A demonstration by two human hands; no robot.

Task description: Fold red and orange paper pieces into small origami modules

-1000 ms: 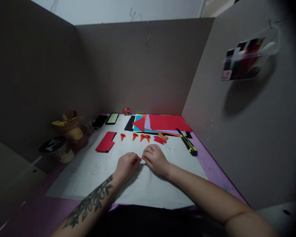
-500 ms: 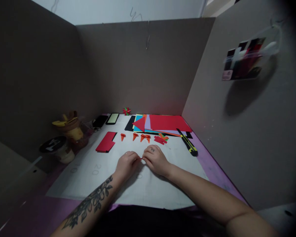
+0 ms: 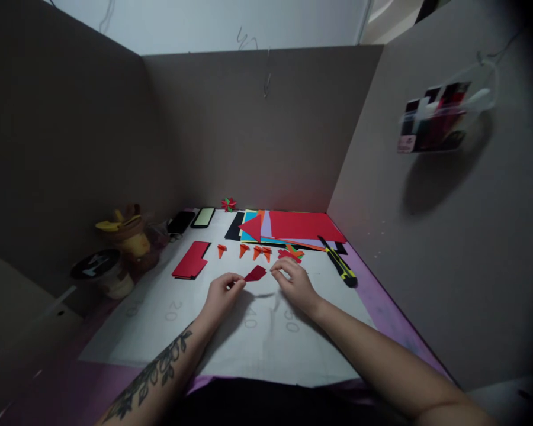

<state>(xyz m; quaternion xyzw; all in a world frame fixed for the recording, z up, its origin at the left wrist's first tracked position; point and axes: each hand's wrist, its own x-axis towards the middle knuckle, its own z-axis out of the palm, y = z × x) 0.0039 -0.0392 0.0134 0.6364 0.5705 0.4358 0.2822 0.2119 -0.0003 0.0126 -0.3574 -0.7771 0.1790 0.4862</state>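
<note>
A small dark red paper piece [image 3: 255,273] is pinched at its left corner by my left hand [image 3: 224,291], held just above the white sheet [image 3: 151,337]. My right hand [image 3: 294,284] is beside the piece's right end, apart from it, with thumb and index finger curved towards each other and a visible gap between their tips. Beyond my hands lie folded orange paper pieces [image 3: 221,251] in a row. Red, orange and green paper strips [image 3: 291,254] lie behind my right hand, which partly covers them.
Stacked red paper [image 3: 190,260] lies left, coloured sheets [image 3: 306,225] at the back, and a yellow-black cutter [image 3: 342,266] right. A phone [image 3: 203,218], a paper star [image 3: 228,205], a lidded cup [image 3: 98,266] and a hanging bag [image 3: 435,121] are around.
My hands have moved apart. The red paper, mostly hidden between my fingers before, now shows in my left hand, and my right hand has let go of it.
</note>
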